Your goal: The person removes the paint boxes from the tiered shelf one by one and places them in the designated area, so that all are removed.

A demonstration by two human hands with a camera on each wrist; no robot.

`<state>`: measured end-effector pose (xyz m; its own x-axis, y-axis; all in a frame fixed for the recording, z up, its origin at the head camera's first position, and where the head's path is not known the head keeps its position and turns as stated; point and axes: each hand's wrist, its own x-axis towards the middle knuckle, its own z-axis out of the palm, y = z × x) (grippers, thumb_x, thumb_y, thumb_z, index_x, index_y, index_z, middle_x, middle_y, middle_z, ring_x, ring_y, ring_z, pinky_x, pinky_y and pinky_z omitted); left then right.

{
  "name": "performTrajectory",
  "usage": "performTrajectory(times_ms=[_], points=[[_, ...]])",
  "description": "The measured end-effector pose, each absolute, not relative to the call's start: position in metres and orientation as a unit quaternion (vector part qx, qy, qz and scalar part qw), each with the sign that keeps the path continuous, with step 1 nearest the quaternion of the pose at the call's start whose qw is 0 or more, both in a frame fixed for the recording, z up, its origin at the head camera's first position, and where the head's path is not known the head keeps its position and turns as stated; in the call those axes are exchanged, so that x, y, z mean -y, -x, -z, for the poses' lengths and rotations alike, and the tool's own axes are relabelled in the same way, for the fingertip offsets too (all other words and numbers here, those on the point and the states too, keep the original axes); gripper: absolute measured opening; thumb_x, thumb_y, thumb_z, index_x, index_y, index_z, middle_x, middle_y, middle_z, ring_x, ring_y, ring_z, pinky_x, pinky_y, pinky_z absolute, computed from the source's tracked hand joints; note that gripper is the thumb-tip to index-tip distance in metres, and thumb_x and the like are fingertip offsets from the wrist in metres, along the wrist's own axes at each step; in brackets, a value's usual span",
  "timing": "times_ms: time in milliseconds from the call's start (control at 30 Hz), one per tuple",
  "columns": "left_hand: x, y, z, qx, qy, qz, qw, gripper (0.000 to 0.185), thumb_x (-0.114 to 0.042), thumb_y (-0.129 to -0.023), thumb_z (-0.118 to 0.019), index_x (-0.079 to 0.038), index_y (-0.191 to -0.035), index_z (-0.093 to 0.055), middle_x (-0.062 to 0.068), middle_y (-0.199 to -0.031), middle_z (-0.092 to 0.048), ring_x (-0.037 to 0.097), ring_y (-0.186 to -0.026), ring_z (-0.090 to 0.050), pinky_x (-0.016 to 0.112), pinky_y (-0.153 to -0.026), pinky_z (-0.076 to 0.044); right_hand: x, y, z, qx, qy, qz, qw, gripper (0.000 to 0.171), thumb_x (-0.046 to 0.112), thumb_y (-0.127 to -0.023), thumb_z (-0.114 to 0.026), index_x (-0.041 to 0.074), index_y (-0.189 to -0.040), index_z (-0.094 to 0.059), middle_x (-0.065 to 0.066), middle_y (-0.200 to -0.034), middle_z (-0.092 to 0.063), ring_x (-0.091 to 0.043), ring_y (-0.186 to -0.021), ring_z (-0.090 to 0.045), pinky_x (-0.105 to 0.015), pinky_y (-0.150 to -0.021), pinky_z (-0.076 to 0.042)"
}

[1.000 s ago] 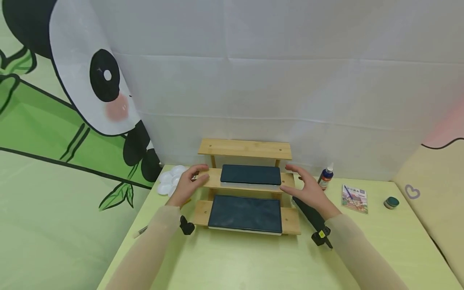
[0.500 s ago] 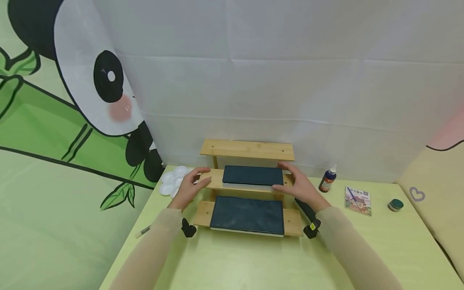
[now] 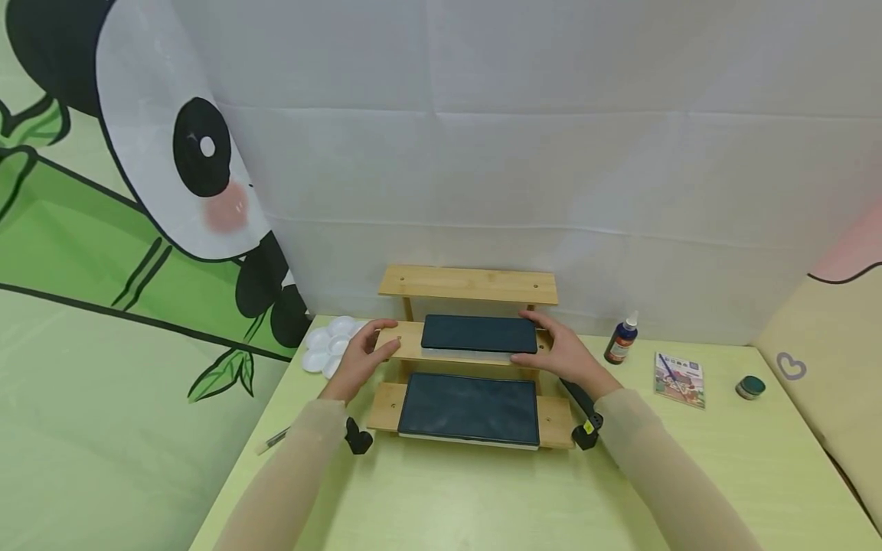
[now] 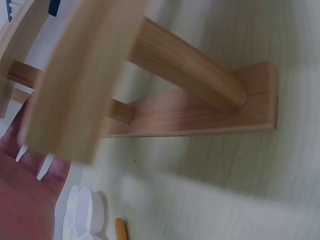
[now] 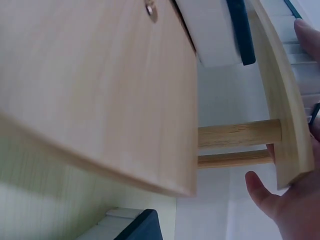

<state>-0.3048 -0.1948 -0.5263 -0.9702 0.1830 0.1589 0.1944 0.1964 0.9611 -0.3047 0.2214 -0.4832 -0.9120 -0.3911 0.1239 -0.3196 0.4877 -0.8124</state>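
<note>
A three-step wooden rack (image 3: 468, 285) stands against the back wall. On its middle shelf lies a rectangular dark blue-topped case (image 3: 478, 334) with white sides. A larger case (image 3: 468, 409) of the same look lies on the lowest step. My right hand (image 3: 566, 353) grips the right end of the middle-shelf case, thumb at its front edge and fingers at the back. My left hand (image 3: 361, 358) curls about the left end of the middle shelf; in the left wrist view its fingers pass behind the board end (image 4: 75, 90).
At the left are a white flower-shaped palette (image 3: 331, 344), an orange stick (image 4: 120, 229) and a small pen-like tool (image 3: 273, 441). A third dark-topped case (image 5: 142, 227) lies under my right forearm. Farther right are a blue spray bottle (image 3: 622, 340), a booklet (image 3: 678, 379) and a green-lidded jar (image 3: 749, 387).
My right hand has moved left from beside the middle shelf onto the end of the upper case. My left hand has stayed at the shelf's left end.
</note>
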Motion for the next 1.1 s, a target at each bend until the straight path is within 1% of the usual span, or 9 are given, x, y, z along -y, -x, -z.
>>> performTrajectory(times_ms=[33,133,300,400,567,633,767,933,1100], points=[[0.195,0.304,0.526,0.774,0.12,0.622,0.002,0.045,-0.022,-0.105,-0.067,-0.013,-0.147,-0.055,0.008,-0.159,-0.044,0.027,-0.145,-0.043,0.043,-0.101,-0.05,-0.221,0.305,0.483,-0.861,0.207,0.463,0.039,0.091,0.046,-0.086,-0.087,0.02,-0.161,-0.043,-0.012,-0.167,-0.033,-0.039,-0.152,-0.029,-0.064,-0.116,-0.029],[0.195,0.304,0.525,0.781,0.114,0.614,-0.002,0.045,-0.026,-0.105,-0.068,-0.016,-0.147,-0.056,0.003,-0.156,-0.046,0.027,-0.131,-0.058,0.034,-0.094,-0.053,-0.221,0.305,0.482,-0.859,0.207,0.466,0.04,0.088,0.043,-0.086,-0.088,0.02,-0.159,-0.045,-0.012,-0.166,-0.035,-0.037,-0.152,-0.031,-0.06,-0.118,-0.03],[0.195,0.306,0.525,0.789,0.105,0.605,-0.006,0.046,-0.029,-0.104,-0.069,-0.018,-0.146,-0.056,0.001,-0.155,-0.046,0.02,-0.125,-0.061,0.033,-0.092,-0.052,-0.22,0.306,0.482,-0.86,0.205,0.467,0.033,0.083,0.044,-0.084,-0.089,0.023,-0.154,-0.05,-0.011,-0.163,-0.04,-0.034,-0.149,-0.037,-0.055,-0.117,-0.034],[0.195,0.306,0.524,0.791,0.1,0.604,-0.008,0.047,-0.027,-0.104,-0.069,-0.016,-0.147,-0.055,0.005,-0.156,-0.046,0.019,-0.122,-0.062,0.034,-0.092,-0.052,-0.22,0.307,0.483,-0.862,0.203,0.464,0.026,0.081,0.045,-0.083,-0.09,0.023,-0.151,-0.054,-0.009,-0.159,-0.044,-0.032,-0.145,-0.043,-0.053,-0.116,-0.037],[0.192,0.299,0.511,0.789,0.096,0.607,-0.017,0.048,-0.023,-0.104,-0.069,-0.01,-0.148,-0.054,0.009,-0.157,-0.045,0.025,-0.122,-0.059,0.035,-0.093,-0.052,-0.221,0.307,0.485,-0.85,0.205,0.484,0.026,0.081,0.041,-0.082,-0.091,0.015,-0.15,-0.055,-0.009,-0.151,-0.053,-0.031,-0.134,-0.055,-0.052,-0.111,-0.043],[0.19,0.294,0.502,0.787,0.098,0.608,-0.02,0.048,-0.021,-0.104,-0.069,-0.007,-0.147,-0.054,0.011,-0.157,-0.045,0.028,-0.123,-0.058,0.036,-0.094,-0.052,-0.221,0.307,0.486,-0.851,0.204,0.484,0.025,0.082,0.041,-0.082,-0.091,0.014,-0.15,-0.055,-0.009,-0.15,-0.053,-0.031,-0.135,-0.054,-0.053,-0.112,-0.042],[0.187,0.287,0.49,0.786,0.103,0.609,-0.021,0.047,-0.019,-0.105,-0.068,-0.005,-0.147,-0.053,0.013,-0.156,-0.045,0.032,-0.128,-0.055,0.036,-0.094,-0.052,-0.222,0.306,0.485,-0.859,0.198,0.472,0.018,0.083,0.044,-0.081,-0.091,0.015,-0.15,-0.056,-0.01,-0.155,-0.049,-0.034,-0.143,-0.046,-0.056,-0.114,-0.038],[0.19,0.295,0.503,0.783,0.106,0.612,-0.026,0.047,-0.019,-0.105,-0.067,-0.005,-0.147,-0.053,0.012,-0.157,-0.043,0.034,-0.14,-0.046,0.034,-0.093,-0.052,-0.222,0.304,0.485,-0.857,0.189,0.479,0.018,0.081,0.043,-0.08,-0.093,0.018,-0.148,-0.058,-0.012,-0.158,-0.047,-0.036,-0.147,-0.04,-0.058,-0.116,-0.035],[0.195,0.305,0.522,0.781,0.108,0.615,-0.019,0.046,-0.021,-0.106,-0.067,-0.008,-0.148,-0.053,0.011,-0.159,-0.042,0.033,-0.149,-0.034,0.032,-0.091,-0.052,-0.223,0.303,0.487,-0.851,0.176,0.494,0.021,0.077,0.043,-0.078,-0.094,0.021,-0.144,-0.061,-0.008,-0.153,-0.052,-0.033,-0.144,-0.044,-0.057,-0.117,-0.034]])
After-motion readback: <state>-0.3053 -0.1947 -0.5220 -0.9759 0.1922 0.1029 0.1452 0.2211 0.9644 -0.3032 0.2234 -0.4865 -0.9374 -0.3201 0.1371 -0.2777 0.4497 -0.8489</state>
